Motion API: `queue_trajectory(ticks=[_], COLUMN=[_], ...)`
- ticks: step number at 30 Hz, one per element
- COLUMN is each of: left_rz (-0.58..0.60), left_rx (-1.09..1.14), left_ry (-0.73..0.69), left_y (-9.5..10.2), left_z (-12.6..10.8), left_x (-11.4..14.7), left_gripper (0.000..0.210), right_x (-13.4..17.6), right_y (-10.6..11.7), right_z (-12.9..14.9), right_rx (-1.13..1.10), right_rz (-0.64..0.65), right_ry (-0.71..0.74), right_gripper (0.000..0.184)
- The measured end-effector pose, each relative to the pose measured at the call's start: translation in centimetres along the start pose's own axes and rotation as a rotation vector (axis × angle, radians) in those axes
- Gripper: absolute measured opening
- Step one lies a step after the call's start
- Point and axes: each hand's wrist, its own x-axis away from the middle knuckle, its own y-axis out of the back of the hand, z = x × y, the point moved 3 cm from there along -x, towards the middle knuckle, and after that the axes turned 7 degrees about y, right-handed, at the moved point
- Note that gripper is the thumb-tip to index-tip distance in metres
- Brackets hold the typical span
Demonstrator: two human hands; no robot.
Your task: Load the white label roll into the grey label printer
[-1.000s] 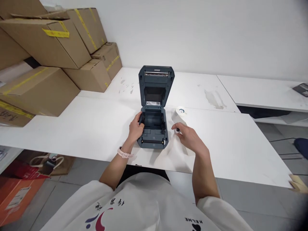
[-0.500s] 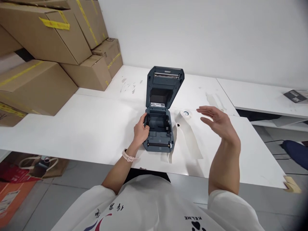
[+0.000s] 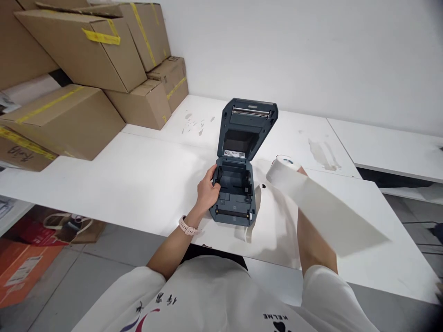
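Observation:
A dark grey label printer (image 3: 235,196) stands on the white table with its lid (image 3: 247,127) raised and its inner bay bare. My left hand (image 3: 207,189) grips the printer's left side, thumb over the rim. To the right of the printer, my right hand (image 3: 302,171) holds a roll of white label paper (image 3: 285,174) above the table; the roll and its long loose tail hide most of the fingers. Between the printer and that roll lies a smaller white roll (image 3: 258,196) with a dark core and a loose end.
Cardboard boxes (image 3: 86,50) with yellow tape are stacked at the back left. Peeled, stained patches mark the white table (image 3: 155,184). A white wall (image 3: 297,55) rises behind. Below on the left sit an orange box (image 3: 27,272) and a bag (image 3: 74,226).
My right hand, open and empty before, has taken hold of the larger paper roll and lifted it, its tail swinging right. My left hand stays on the printer. The view has shifted slightly.

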Motion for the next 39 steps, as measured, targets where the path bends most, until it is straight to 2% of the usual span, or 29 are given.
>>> queue_trajectory(ticks=[2, 4, 7, 9, 13, 17, 20, 24, 27, 29, 33, 39], left_rz=[0.015, 0.015, -0.001, -0.006, 0.000, 0.016, 0.025, 0.020, 0.011, 0.011, 0.019, 0.042], left_rx=[-0.015, -0.045, -0.092, -0.111, -0.110, -0.095, -0.058, -0.036, -0.014, 0.006, 0.026, 0.084], left_ry=[0.013, 0.025, 0.019, 0.015, 0.012, 0.023, 0.020, -0.006, -0.022, -0.018, -0.011, -0.041], left_y=[0.1, 0.1, 0.3, 0.3, 0.3, 0.4, 0.4, 0.1, -0.1, -0.3, -0.5, -0.9], left_z=[-0.1, -0.3, -0.7, -0.8, -1.0, -1.0, -1.0, -0.8, -0.3, 0.1, 0.6, 1.2], left_x=[0.1, 0.2, 0.3, 0.3, 0.3, 0.5, 0.6, 0.4, 0.2, 0.0, -0.2, -1.0], left_gripper=[0.076, 0.077, 0.076, 0.076, 0.077, 0.077, 0.076, 0.074, 0.073, 0.072, 0.071, 0.070], right_x=[-0.1, -0.8, -2.5, -3.7, -5.3, -5.3, -3.4, 2.0, 6.1, 7.8, 8.7, 8.4], right_y=[0.7, 0.9, -0.6, -2.6, -7.1, -9.6, -9.4, -8.5, -9.4, -10.3, -11.6, -11.8], right_z=[3.7, 8.0, 13.7, 15.7, 15.3, 13.5, 13.8, 15.8, 16.7, 16.6, 16.2, 16.2], right_rx=[-0.273, -0.404, -0.176, 0.042, 0.346, 0.439, 0.383, 0.280, 0.236, 0.225, 0.220, 0.231], right_rz=[0.035, 0.113, 0.336, 0.454, 0.546, 0.591, 0.487, 0.282, 0.256, 0.226, 0.143, 0.122], right_ry=[0.002, 0.056, 0.207, 0.250, 0.186, 0.125, 0.185, 0.324, 0.336, 0.313, 0.296, 0.287], right_gripper=[0.060, 0.064, 0.066, 0.065, 0.064, 0.071, 0.065, 0.046, 0.042, 0.041, 0.039, 0.039])
